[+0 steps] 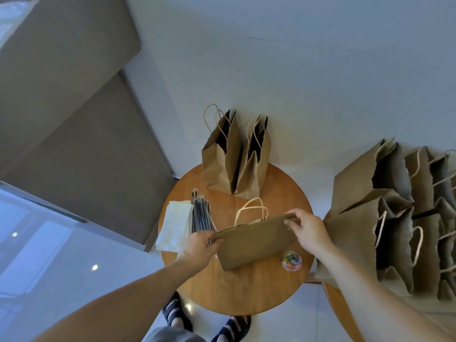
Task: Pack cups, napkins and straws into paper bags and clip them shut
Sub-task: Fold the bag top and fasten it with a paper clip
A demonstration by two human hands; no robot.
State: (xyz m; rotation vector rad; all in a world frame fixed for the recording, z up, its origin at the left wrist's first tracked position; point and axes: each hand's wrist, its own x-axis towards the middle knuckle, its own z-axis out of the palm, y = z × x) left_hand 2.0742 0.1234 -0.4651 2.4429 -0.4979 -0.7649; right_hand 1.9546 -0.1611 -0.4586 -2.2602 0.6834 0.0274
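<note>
Bag group [394, 218]: standing open, far right.
Counter [246, 292]: round, wood.
Rear bags [222, 156]: two, upright, open, at the counter's back edge.
Bag [254, 243]: mid-counter, top closed, yellow clip [251, 226] on its top edge. Left hand [197, 245] pinches its left corner, right hand [308, 228] its right.
Napkins [175, 225]: stacked, left.
Straws [201, 215]: beside napkins.
Clip tub [292, 260]: near the bag's right end.
</note>
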